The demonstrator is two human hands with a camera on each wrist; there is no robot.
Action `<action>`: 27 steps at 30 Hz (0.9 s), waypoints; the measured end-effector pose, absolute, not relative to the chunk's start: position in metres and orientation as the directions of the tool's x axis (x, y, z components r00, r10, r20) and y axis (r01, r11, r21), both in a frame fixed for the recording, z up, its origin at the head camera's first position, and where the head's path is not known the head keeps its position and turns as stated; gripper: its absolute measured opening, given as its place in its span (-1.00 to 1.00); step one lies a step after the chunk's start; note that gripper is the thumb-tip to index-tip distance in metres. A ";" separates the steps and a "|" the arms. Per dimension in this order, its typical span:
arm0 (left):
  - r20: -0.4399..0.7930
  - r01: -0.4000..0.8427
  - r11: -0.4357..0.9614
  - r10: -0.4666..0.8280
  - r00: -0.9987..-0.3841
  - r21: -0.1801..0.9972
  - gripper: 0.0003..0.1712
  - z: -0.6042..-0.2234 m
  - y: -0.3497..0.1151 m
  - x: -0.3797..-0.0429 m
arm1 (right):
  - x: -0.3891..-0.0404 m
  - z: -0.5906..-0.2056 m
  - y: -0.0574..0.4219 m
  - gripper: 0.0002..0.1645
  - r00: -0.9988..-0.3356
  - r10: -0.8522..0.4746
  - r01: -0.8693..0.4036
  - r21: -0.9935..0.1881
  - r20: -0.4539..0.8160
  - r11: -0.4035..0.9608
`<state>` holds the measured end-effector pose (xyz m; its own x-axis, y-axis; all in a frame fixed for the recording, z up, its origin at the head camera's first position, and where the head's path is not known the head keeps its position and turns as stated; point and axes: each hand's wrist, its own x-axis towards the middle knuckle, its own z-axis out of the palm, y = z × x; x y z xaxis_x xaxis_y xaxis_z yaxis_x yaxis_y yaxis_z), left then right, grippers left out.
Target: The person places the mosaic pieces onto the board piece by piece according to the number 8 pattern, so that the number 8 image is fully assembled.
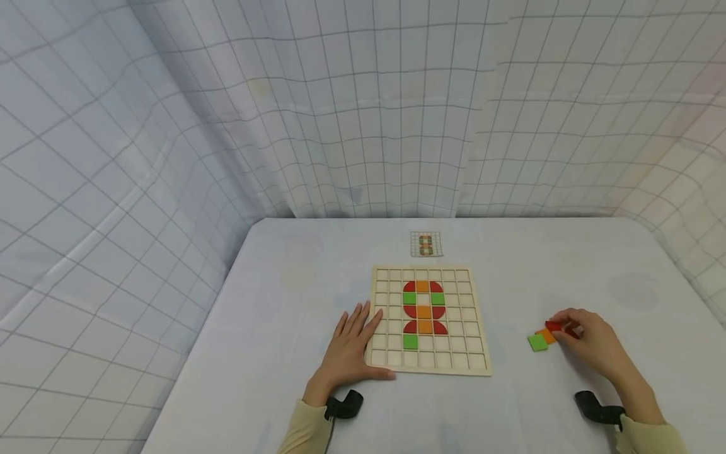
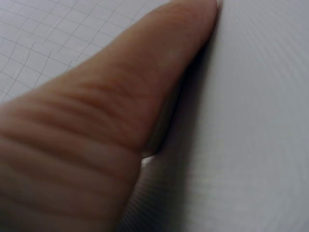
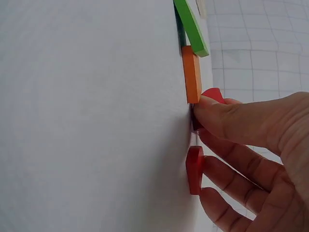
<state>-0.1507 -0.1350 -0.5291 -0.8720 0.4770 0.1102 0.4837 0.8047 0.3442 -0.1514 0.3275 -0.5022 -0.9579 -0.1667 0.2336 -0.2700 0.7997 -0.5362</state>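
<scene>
A wooden grid board (image 1: 466, 360) lies on the table. Several red, orange and green tiles fill the middle of its grid. My left hand (image 1: 347, 354) rests at the board's lower left corner, fingers spread along the left edge and thumb along the front edge. Off to the right, my right hand (image 1: 597, 343) pinches a red tile (image 3: 213, 94) between thumb and fingertips. Beside it lie an orange tile (image 3: 192, 77) and a light green tile (image 1: 537, 342), partly overlapping. Another red tile (image 3: 194, 170) is close under the other fingers, touching or nearly touching them.
A small pattern card (image 1: 426, 244) with a similar coloured design lies behind the board. White gridded cloth (image 1: 386, 126) hangs at the back and sides of the white table (image 1: 272, 353). Each wrist wears a black camera (image 1: 345, 405).
</scene>
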 end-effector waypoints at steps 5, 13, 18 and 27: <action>0.101 0.479 0.805 0.476 -0.874 0.351 0.38 -0.529 -0.135 -0.149 | -0.152 -0.498 0.323 -0.86 -0.980 -0.085 -0.173 -0.575 0.178 0.800; 0.099 0.476 0.805 0.474 -0.875 0.355 0.38 -0.529 -0.135 -0.148 | -0.148 -0.488 0.296 -0.76 -0.971 0.052 -0.134 -0.707 0.235 0.694; 0.090 0.470 0.815 0.469 -0.879 0.339 0.39 -0.529 -0.136 -0.150 | -0.145 -0.489 0.256 -0.82 -0.987 -0.055 -0.150 -0.755 0.149 0.638; 0.126 0.490 0.797 0.478 -0.869 0.353 0.38 -0.528 -0.135 -0.151 | -0.141 -0.491 0.185 -0.84 -0.943 -0.330 -0.213 -0.856 0.053 0.471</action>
<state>-0.1505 -0.1351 -0.5284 -0.8692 0.4781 0.1261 0.4897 0.7973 0.3527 -0.1413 0.1855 -0.4908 -0.9425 -0.3299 0.0534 -0.2134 0.4711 -0.8558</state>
